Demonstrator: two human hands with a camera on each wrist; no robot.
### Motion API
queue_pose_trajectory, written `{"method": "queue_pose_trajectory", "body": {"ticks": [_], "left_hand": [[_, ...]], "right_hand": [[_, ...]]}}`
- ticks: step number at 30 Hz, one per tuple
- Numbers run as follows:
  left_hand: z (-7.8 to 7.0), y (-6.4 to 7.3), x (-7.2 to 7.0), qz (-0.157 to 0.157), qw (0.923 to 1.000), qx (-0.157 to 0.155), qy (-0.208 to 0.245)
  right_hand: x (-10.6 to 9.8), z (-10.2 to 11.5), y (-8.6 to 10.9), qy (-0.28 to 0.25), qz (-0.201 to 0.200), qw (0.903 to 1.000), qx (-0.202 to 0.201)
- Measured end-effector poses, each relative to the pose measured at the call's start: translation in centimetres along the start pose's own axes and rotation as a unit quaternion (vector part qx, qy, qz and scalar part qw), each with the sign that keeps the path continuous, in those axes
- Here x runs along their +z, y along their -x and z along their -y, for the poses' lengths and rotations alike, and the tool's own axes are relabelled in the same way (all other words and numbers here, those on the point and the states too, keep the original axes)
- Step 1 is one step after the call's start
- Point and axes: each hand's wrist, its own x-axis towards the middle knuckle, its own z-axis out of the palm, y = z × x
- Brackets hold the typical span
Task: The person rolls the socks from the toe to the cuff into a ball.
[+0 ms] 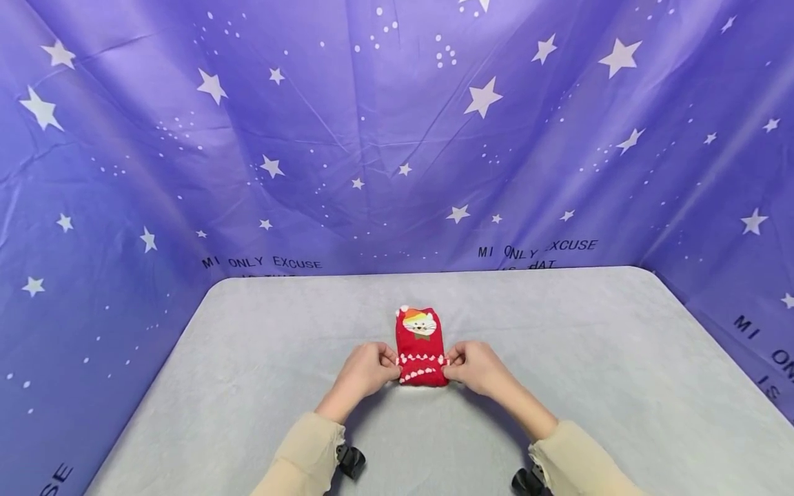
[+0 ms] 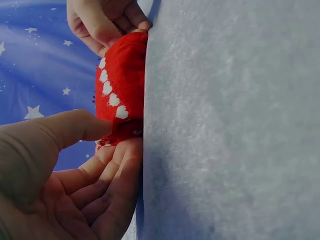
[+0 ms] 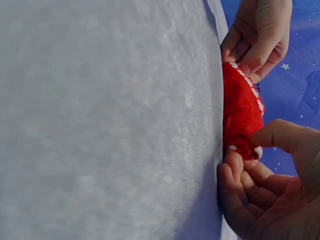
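Note:
A small red knitted garment (image 1: 421, 349), folded into a compact upright rectangle as the head view sees it, lies on the table. Its far part carries a white cat face with an orange-yellow hat; rows of white heart shapes cross the near part. My left hand (image 1: 369, 368) pinches its left edge between thumb and fingers. On the opposite edge my right hand (image 1: 479, 369) pinches it the same way. In the left wrist view the thumb lies on top of the red fabric (image 2: 122, 80) with the fingers beneath. The garment's exact kind cannot be told.
A grey-white cloth surface covers the table (image 1: 260, 331). Purple-blue curtains (image 1: 384, 138) with white stars and printed words stand behind and at both sides. Black wrist cameras (image 1: 351, 461) hang by the beige sleeves (image 1: 304, 455).

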Motion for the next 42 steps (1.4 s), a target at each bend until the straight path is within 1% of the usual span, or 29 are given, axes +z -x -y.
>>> {"method": "queue_pose_trajectory", "body": {"ticks": [5,7,9,12,14,17,20,22,25,28,31,33,36,40,42], "left_hand": [[-0.3,-0.5,-0.2,0.007,0.9999,-0.007,-0.010],[-0.4,-0.6,-0.4,0.006,0.9998,-0.003,-0.018],[-0.6,-0.8,-0.5,0.004,0.9994,0.003,-0.034],[-0.9,-1.1,-0.6,-0.003,0.9979,0.014,-0.063],[-1.0,-1.3,-0.5,-0.007,0.9966,0.027,-0.078],[-1.3,-1.5,-0.4,-0.018,0.9940,0.054,-0.093],[-1.3,-1.6,-0.2,-0.030,0.9919,0.078,-0.096],[-1.2,-1.5,0.0,-0.037,0.9914,0.081,-0.096],[-1.0,-1.3,0.3,-0.040,0.9920,0.070,-0.097],[-0.9,-1.0,0.3,-0.043,0.9911,0.059,-0.112],[-0.7,-0.7,0.3,-0.047,0.9897,0.056,-0.123],[-0.5,-0.5,0.2,-0.050,0.9888,0.060,-0.127],[-0.1,-0.1,0.0,-0.049,0.9882,0.074,-0.125],[0.3,0.2,-0.1,-0.037,0.9888,0.094,-0.110],[0.5,0.3,0.0,-0.032,0.9892,0.097,-0.105]], "right_hand": [[-0.4,0.5,-0.4,0.025,0.001,0.9996,0.012],[-0.6,0.7,-0.5,0.032,0.003,0.9994,0.014],[-0.7,0.8,-0.7,0.036,0.003,0.9992,0.017],[-0.7,1.0,-0.9,0.063,-0.004,0.9980,0.008],[-0.8,1.1,-1.0,0.085,-0.016,0.9962,-0.009],[-0.8,1.1,-1.0,0.118,-0.043,0.9909,-0.049],[-0.8,0.8,-0.9,0.135,-0.061,0.9834,-0.104],[-0.7,0.5,-0.8,0.141,-0.067,0.9777,-0.140],[-0.6,0.0,-0.7,0.147,-0.072,0.9692,-0.184],[-0.6,-0.3,-0.5,0.150,-0.080,0.9649,-0.200],[-0.5,-0.6,-0.5,0.149,-0.084,0.9624,-0.211],[-0.4,-0.8,-0.5,0.143,-0.083,0.9617,-0.218],[-0.5,-1.3,-0.6,0.123,-0.071,0.9639,-0.225],[-0.6,-1.9,-0.7,0.097,-0.051,0.9682,-0.225],[-0.7,-2.1,-0.7,0.093,-0.043,0.9682,-0.228]]}}
